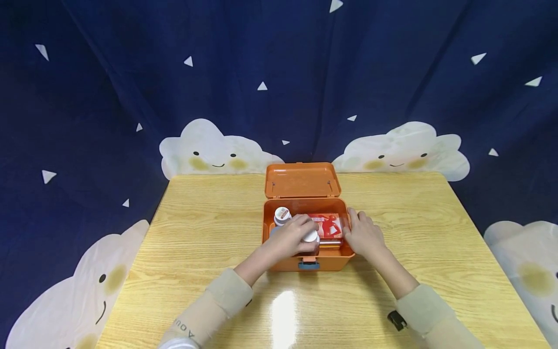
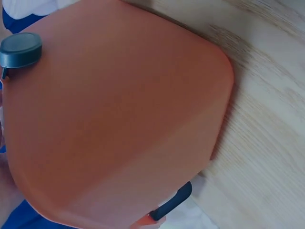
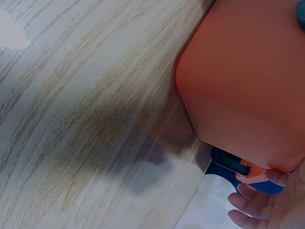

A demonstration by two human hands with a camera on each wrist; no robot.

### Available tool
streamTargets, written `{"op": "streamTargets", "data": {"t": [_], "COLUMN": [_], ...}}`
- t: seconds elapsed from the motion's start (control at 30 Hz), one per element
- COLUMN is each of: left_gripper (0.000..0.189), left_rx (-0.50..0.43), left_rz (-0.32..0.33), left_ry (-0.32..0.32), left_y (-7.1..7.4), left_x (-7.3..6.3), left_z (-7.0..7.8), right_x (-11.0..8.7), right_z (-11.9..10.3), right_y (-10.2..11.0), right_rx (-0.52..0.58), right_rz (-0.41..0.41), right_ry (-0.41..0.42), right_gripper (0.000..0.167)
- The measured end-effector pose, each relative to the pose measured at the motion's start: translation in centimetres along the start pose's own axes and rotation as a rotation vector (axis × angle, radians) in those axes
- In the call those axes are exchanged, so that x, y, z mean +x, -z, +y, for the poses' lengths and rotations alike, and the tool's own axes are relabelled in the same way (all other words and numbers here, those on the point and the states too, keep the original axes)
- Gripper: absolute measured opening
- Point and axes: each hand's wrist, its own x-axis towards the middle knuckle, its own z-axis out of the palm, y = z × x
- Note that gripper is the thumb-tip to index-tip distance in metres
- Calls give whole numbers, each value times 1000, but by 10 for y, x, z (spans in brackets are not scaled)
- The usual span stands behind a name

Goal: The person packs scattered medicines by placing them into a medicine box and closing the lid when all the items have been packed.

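An orange storage box (image 1: 334,264) stands on the table with its lid (image 1: 302,181) raised at the back. My left hand (image 1: 291,238) reaches over its front wall and grips a bottle with a white cap (image 1: 311,236) inside; the fingers hide part of it. Behind that hand, another white-capped bottle (image 1: 282,214) stands in the box. A red and white carton (image 1: 328,226) lies flat in the right half, on top of other boxes. My right hand (image 1: 366,234) rests at the box's right rim, thumb side inward. In the right wrist view its fingers (image 3: 255,208) are loosely extended beside the wall.
A dark latch (image 1: 309,265) sits on the box's front. Dark handle parts (image 2: 172,201) show at its side in the left wrist view. The wooden table (image 1: 209,213) runs to a blue curtain (image 1: 235,63) with clouds. A small black object (image 1: 396,320) is by the right sleeve.
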Motion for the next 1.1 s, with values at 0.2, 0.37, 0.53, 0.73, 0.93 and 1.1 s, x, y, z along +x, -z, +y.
{"op": "streamTargets", "data": {"t": [0.2, 0.37, 0.53, 0.73, 0.93, 1.1], "left_gripper": [29, 30, 33, 30, 31, 30], "left_rx": [-11, 12, 27, 33, 59, 72], "left_rz": [-63, -150, -219, -286, -349, -368], "left_ry": [-56, -87, -114, -145, -164, -174], "left_y": [-2, -3, -4, -2, -3, -4], "left_x": [1, 2, 2, 3, 4, 4], "left_z": [-7, -10, -10, -11, -13, -15], "right_x": [0, 0, 0, 0, 0, 0], "right_z": [0, -1, 0, 0, 0, 1], "right_y": [1, 2, 2, 2, 2, 1], "right_rx": [0, -2, 4, 9, 13, 10], "right_rz": [-4, 4, 33, 25, 17, 16], "right_ry": [5, 14, 22, 20, 23, 25], "right_gripper": [55, 54, 51, 51, 51, 51]}}
